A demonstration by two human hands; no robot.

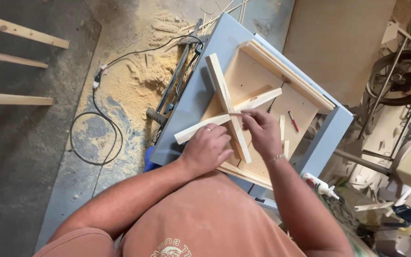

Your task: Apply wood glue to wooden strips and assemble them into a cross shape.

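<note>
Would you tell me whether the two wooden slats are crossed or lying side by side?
Crossed: the long slat lies over the other slat, forming an X under both hands.

L hand (207, 148) hides part of the wood cross (226, 107); R fingertips' thin stick (236, 114) too small to identify.

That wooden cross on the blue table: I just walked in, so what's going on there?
A person leans over a blue table in a sawdusty workshop. Two wood strips lie crossed on a shallow wooden tray. The left hand presses down beside the crossing, while the right hand holds a thin pencil-like stick to the joint. A glue bottle lies off the table's near corner.
</note>
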